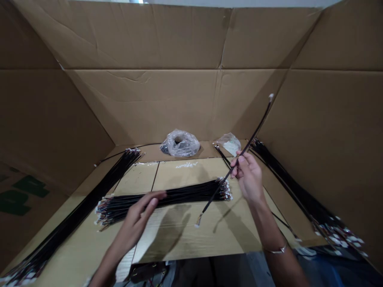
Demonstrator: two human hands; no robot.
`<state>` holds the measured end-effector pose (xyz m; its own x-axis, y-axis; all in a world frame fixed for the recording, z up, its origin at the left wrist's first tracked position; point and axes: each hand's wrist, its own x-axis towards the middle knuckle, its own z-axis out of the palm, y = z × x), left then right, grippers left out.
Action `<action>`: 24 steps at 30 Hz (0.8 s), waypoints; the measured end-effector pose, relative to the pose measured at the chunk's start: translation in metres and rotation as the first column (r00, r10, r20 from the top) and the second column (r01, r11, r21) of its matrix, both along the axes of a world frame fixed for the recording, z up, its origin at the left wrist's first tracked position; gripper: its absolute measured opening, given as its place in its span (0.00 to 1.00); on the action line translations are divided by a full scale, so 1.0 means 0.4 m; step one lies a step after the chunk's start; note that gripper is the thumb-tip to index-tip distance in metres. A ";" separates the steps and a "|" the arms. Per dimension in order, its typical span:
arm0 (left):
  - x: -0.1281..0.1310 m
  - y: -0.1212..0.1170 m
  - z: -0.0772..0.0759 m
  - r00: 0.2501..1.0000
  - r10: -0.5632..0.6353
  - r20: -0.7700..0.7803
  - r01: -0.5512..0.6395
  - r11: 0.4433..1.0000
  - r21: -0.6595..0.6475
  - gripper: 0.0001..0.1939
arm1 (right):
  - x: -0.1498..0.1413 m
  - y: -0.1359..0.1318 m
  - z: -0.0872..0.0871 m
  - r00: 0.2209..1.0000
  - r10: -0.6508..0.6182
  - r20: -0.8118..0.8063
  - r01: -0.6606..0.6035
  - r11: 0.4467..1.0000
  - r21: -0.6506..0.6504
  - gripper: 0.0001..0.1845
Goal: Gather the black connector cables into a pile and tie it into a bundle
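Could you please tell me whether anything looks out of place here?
One loose cable looks askew: its near end sticks out sideways beyond the far end of the left bundle, whereas the middle bundle lies gathered. The cardboard back wall is also creased. Nothing appears spilled.

Mid cables [191, 193] on table [89, 247], L bundle [89, 199], R bundle [293, 189], bag [187, 146] behind (nr wall [149, 107])

Between the middle cable bundle [188, 193] and the near edge, we have a bare strip of tabletop [206, 239] where a hand could pass. Low down, the left bundle [89, 198] and right bundle [296, 191] bar our way sideways, and cardboard walls [167, 91] close the back and both sides. Above, we have open air (crossed aslant by the cable [254, 136] in our right hand [250, 175]).
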<state>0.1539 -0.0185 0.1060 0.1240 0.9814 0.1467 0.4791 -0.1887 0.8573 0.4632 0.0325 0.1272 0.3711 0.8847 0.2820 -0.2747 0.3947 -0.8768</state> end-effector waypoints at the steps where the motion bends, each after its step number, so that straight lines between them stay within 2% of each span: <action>1: 0.030 -0.001 -0.001 0.997 -0.061 0.041 0.063 0.997 -0.046 0.23 | -0.021 -0.008 -0.008 1.000 0.017 -0.024 -0.017 1.000 0.003 0.19; 6: 0.148 -0.006 -0.007 0.942 -0.257 0.215 0.295 0.941 -0.164 0.23 | -0.087 -0.042 -0.061 0.993 0.071 -0.095 -0.071 0.997 0.001 0.17; 10: 0.195 -0.010 -0.006 0.911 -0.350 0.219 0.388 0.906 -0.167 0.17 | -0.097 -0.057 -0.083 0.990 0.059 -0.129 -0.059 0.998 0.002 0.16; 14: 0.200 -0.008 -0.023 0.938 -0.324 0.121 0.338 0.934 -0.115 0.16 | -0.082 -0.064 -0.090 0.988 0.018 -0.154 -0.019 1.000 -0.007 0.17; 18: 0.164 -0.005 -0.049 0.966 -0.254 0.053 0.258 0.963 -0.082 0.17 | -0.054 -0.072 -0.097 0.985 -0.017 -0.172 0.012 1.000 -0.026 0.17; 24: 0.035 -0.001 -0.060 0.998 0.045 0.039 -0.041 0.995 -0.086 0.22 | 0.013 -0.077 -0.099 0.972 -0.102 -0.210 0.091 0.994 -0.062 0.19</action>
<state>0.1678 -0.0188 0.0820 0.0772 0.9948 0.0664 0.4494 -0.0942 0.8884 0.4683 0.0017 0.0874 0.5019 0.8530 0.1429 -0.4195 0.3846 -0.8223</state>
